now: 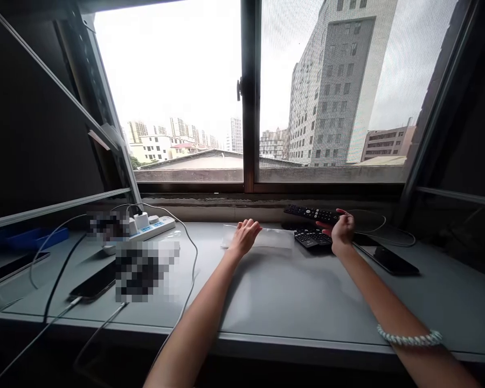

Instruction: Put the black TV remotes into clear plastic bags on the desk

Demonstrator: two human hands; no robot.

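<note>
A long black remote control (pixel 313 212) is in my right hand (pixel 343 231), whose fingers are closed around its right end and hold it above the tabletop. Just below it lie more black remotes (pixel 314 240), close together; how many is hard to tell. My left hand (pixel 246 236) rests over a clear plastic bag (pixel 277 238) lying flat near the back of the table. Its fingers are bent and closed on the film, and the fingertips are partly hidden.
A black phone (pixel 388 255) lies right of the remotes, with a white cable behind it. At left are a power strip (pixel 152 228) with plugs, another phone (pixel 95 280) on a cable, a blue tray (pixel 36 237) and loose cables. A window stands behind the grey table (pixel 291 307).
</note>
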